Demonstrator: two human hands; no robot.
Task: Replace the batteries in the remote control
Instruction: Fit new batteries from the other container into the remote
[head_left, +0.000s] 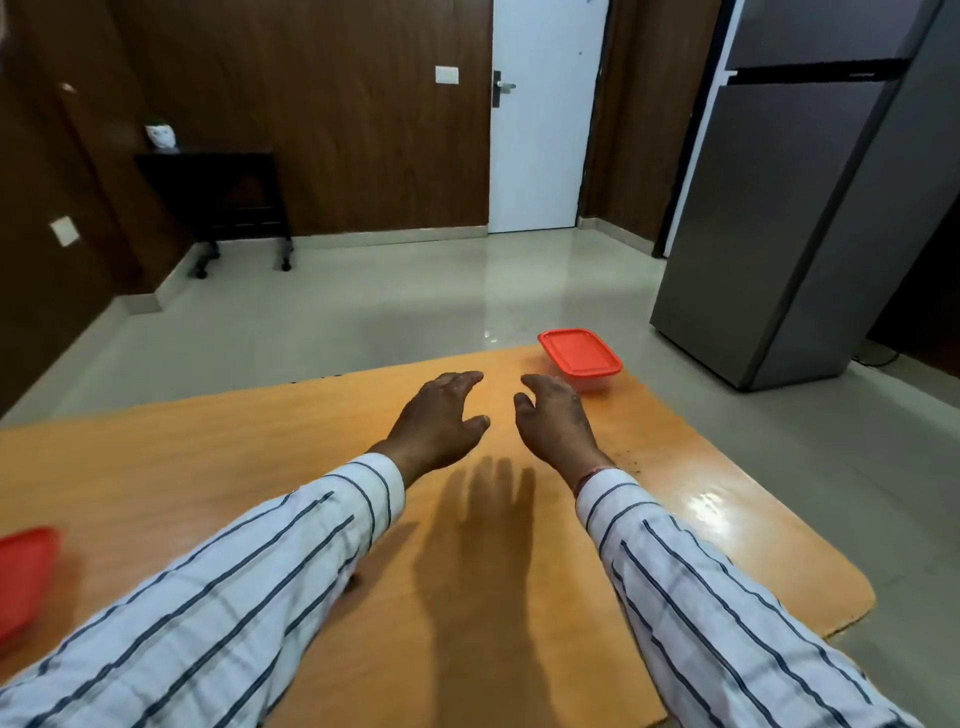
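Note:
No remote control and no batteries show in the head view. My left hand (439, 421) hovers palm down above the far middle of the orange wooden table (218, 457), fingers apart and holding nothing. My right hand (556, 418) is held the same way just to its right, a short gap between the two. Both arms reach out in white sleeves with dark stripes. The hands cast a shadow on the tabletop nearer to me.
A clear box with a red lid (581, 354) stands at the table's far right corner, just beyond my right hand. Another red lid (23, 577) lies at the left edge. A grey fridge (800, 208) stands right; a white door (543, 130) is behind.

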